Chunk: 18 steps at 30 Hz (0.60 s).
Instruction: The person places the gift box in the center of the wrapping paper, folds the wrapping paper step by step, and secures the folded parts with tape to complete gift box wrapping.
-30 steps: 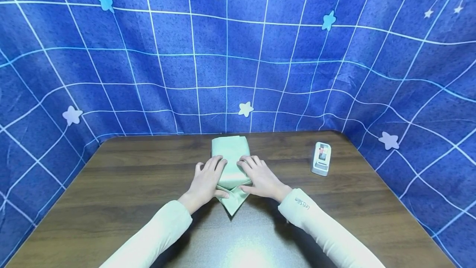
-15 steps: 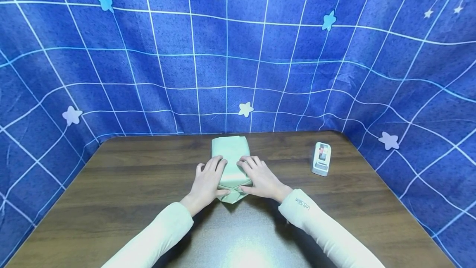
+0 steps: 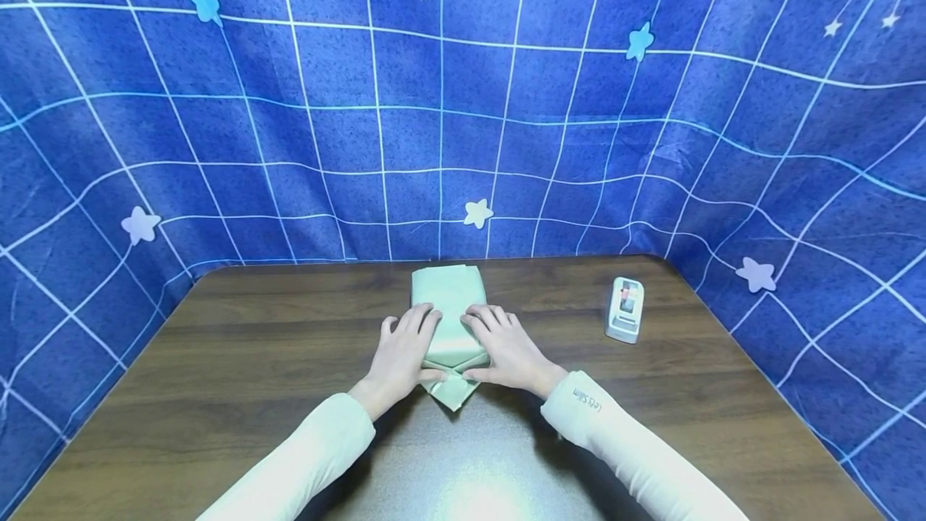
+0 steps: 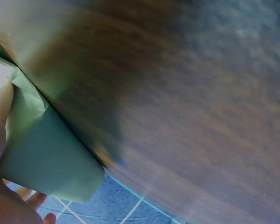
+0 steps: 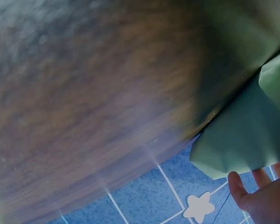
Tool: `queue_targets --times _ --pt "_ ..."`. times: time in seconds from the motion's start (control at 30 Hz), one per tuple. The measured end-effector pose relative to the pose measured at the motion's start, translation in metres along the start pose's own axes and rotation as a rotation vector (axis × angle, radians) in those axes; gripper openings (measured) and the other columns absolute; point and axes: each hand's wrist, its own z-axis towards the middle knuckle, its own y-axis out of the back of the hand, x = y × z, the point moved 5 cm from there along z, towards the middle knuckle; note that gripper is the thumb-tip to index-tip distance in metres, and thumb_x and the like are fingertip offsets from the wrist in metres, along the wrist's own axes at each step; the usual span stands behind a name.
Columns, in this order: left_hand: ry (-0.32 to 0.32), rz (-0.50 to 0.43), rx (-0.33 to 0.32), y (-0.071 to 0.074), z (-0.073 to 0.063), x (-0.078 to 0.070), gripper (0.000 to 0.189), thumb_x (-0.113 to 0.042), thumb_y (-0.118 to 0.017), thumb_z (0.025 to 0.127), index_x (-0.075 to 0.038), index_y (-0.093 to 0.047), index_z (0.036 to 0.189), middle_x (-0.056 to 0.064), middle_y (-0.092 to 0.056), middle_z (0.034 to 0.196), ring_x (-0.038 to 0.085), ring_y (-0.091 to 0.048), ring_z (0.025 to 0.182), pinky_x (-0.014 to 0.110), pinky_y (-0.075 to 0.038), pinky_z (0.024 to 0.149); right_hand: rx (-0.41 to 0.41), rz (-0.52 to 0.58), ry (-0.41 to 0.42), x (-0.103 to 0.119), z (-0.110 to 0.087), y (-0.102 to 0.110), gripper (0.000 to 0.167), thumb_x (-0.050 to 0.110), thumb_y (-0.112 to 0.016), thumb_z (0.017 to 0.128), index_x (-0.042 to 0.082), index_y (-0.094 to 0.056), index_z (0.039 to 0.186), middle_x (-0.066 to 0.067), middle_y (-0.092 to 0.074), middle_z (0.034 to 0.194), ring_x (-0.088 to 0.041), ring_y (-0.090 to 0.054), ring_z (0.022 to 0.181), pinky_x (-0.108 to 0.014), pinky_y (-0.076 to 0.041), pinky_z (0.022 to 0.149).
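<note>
A box wrapped in pale green paper (image 3: 450, 284) lies near the far edge of the table in the head view. At its near end a pointed paper flap (image 3: 453, 394) sticks out toward me. My left hand (image 3: 400, 350) grips the near left part of the box, with bent fingers on top and the thumb against the end fold. Mirroring it, my right hand (image 3: 508, 349) grips the near right part, its thumb also at the fold. In the left wrist view the box's green side (image 4: 51, 154) is visible; the right wrist view shows the opposite side (image 5: 242, 135).
A light-coloured tape dispenser or similar small device (image 3: 624, 309) stands at the right of the brown wooden table (image 3: 289, 312). A blue curtain with white grid lines and stars (image 3: 333, 135) hangs around the table's back and sides.
The flap's tip rose toward the box about half a second ago and now points down and toward me again, slightly shorter than at first. Both hands have barely moved.
</note>
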Motion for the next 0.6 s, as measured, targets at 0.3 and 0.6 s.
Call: queue_targets --times 0.3,0.6 --pt "-0.02 -0.035 0.036 0.002 0.0006 0.0027 0.103 -0.054 -0.079 0.05 -0.011 -0.037 0.133 0.012 -0.036 0.14 0.026 -0.035 0.128 0.053 -0.029 0.092 0.001 -0.03 -0.013 0.0024 0.0005 0.0004 0.088 0.059 -0.069 0.067 0.01 -0.039 0.133 -0.007 -0.038 0.134 -0.026 -0.038 0.121 -0.043 -0.039 0.091" --pt "0.002 -0.018 0.034 0.002 0.0007 0.0013 0.107 -0.053 -0.082 0.047 -0.012 -0.036 0.134 0.012 -0.035 0.14 0.026 -0.037 0.127 0.052 -0.031 0.093 0.025 0.011 -0.027 0.0032 0.0008 -0.0004 0.083 0.058 -0.066 0.072 0.008 -0.038 0.133 -0.008 -0.037 0.135 -0.027 -0.036 0.122 -0.045 -0.037 0.093"
